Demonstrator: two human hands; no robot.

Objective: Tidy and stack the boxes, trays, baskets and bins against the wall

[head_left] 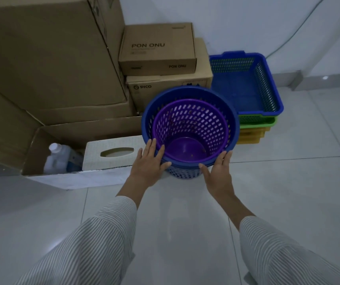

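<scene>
The purple basket (190,128) sits nested inside the blue round basket (189,103), and the pair stands on the tiled floor (288,182) just in front of me, at about twelve o'clock from my hands. My left hand (149,163) rests flat against the blue rim at its seven o'clock, fingers straight and spread, some lying over the edge toward the purple rim. My right hand (218,171) presses the outside of the same rim at five o'clock, fingers straight too; neither hand is curled around anything.

At two o'clock from the baskets is a stack of rectangular trays: a blue tray (247,87) on top, a green tray (255,119) under it, a yellow tray (251,135) at the bottom. At eleven o'clock, touching or just behind the blue basket, a PICO box (165,87) carries a smaller PON ONU box (157,46). Large cardboard boxes (45,50) are piled at ten o'clock. At nine o'clock an open carton (95,128) holds a white tissue box (113,153) and a white plastic bottle (57,157).
</scene>
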